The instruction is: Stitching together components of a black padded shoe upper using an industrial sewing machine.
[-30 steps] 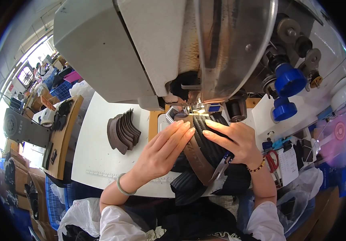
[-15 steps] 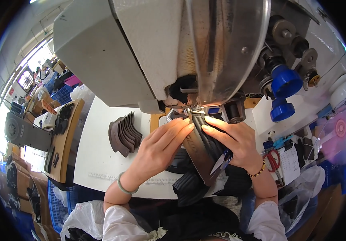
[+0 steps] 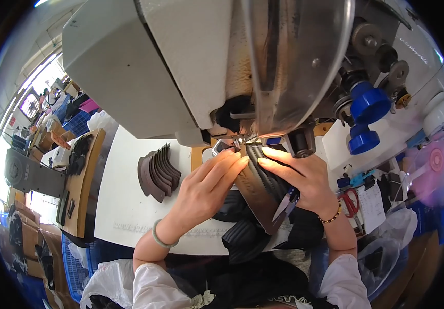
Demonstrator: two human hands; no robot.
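Under the sewing machine's needle area (image 3: pixel 243 140) lies a long brown leather-like piece (image 3: pixel 255 198), with a black ribbed piece (image 3: pixel 263 177) along its right side. My left hand (image 3: pixel 204 188) holds the brown piece from the left, its fingertips close together on the edge near the presser foot. From the right, my right hand (image 3: pixel 304 180) presses two fingertips on the black ribbed piece. Thread snips (image 3: pixel 286 203) are tucked in my right hand, blades pointing toward me. Black ribbed material (image 3: pixel 245 239) hangs below over the table's near edge.
Several curved brown pieces (image 3: pixel 160 172) stand fanned on the white table (image 3: pixel 124 201) to the left. The machine head (image 3: pixel 191 67) fills the space above my hands. Red-handled scissors (image 3: pixel 350 203) lie at the right. A blue basket (image 3: pixel 75 262) is at the lower left.
The view has shifted slightly. Both hands keep nearly the same places on the pieces, and the brown piece's near end sits slightly nearer the machine.
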